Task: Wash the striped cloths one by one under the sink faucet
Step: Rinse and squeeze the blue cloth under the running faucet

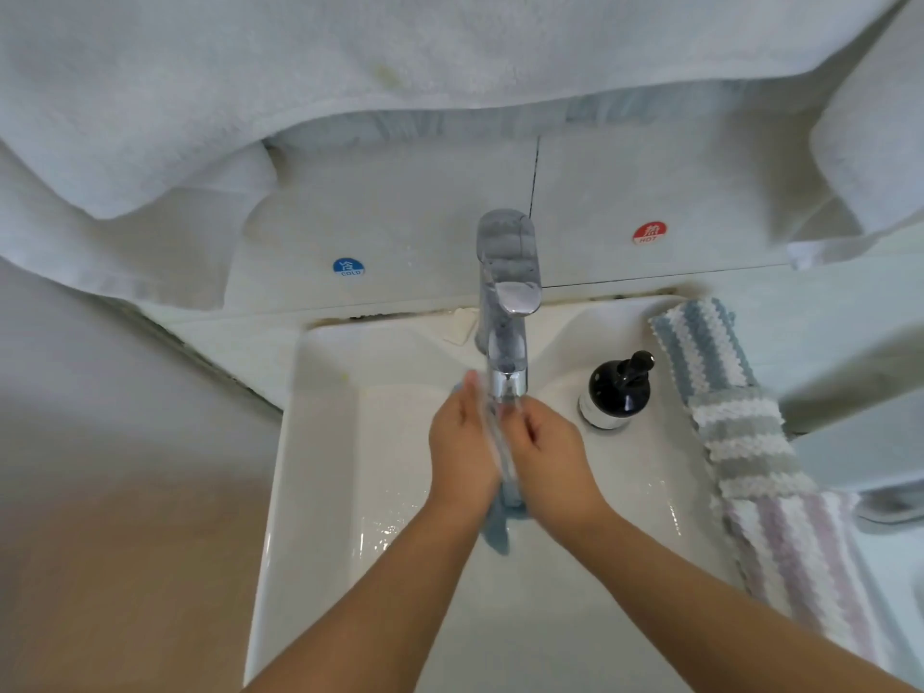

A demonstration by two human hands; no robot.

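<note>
Over the white sink (320, 442), my left hand (462, 442) and my right hand (547, 457) press together on a blue cloth (500, 522) directly below the chrome faucet (505, 312). Both hands grip the cloth, and its wet end hangs down between my wrists. Water seems to run from the spout onto the cloth. Along the sink's right rim lie three more striped cloths: a blue-and-white one (700, 342), a grey-and-white one (745, 442) and a pink-and-white one (795, 552).
A black pump bottle (617, 387) stands on the sink's ledge right of the faucet. White towels (250, 92) hang above along the tiled wall. Blue COLD (348, 267) and red HOT (649, 233) stickers mark the tiles behind the faucet.
</note>
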